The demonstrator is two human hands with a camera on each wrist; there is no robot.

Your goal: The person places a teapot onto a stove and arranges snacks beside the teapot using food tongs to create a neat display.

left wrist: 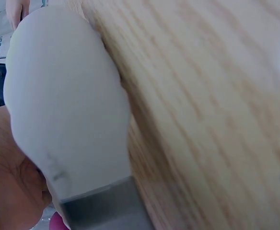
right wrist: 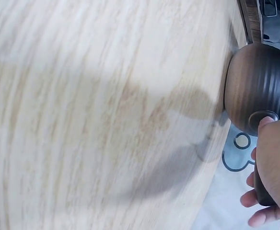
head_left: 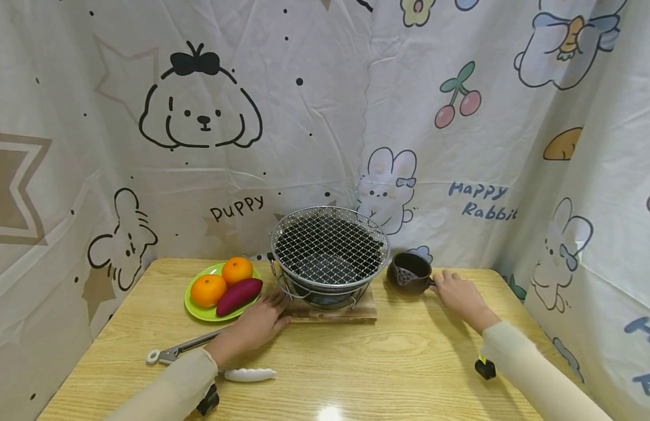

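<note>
Brown pot [head_left: 407, 280], upright on the bench [head_left: 398, 362] beside the grill [head_left: 330, 251], is being gripped by the right hand [head_left: 458, 297] in the head view; extended fingers of the left hand [head_left: 257, 320] are being rested at the wooden board [head_left: 332, 316]. Left wrist view: a white tong handle [left wrist: 68, 105] is being shown, fingers hidden. Right wrist view: fingers are being clamped round the pot handle [right wrist: 262, 191]; a firm, level hold is seemingly being demanded.

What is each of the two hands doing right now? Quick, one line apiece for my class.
Left hand: open, beside the wooden board.
Right hand: closed, holding the dark pot by its handle.
</note>
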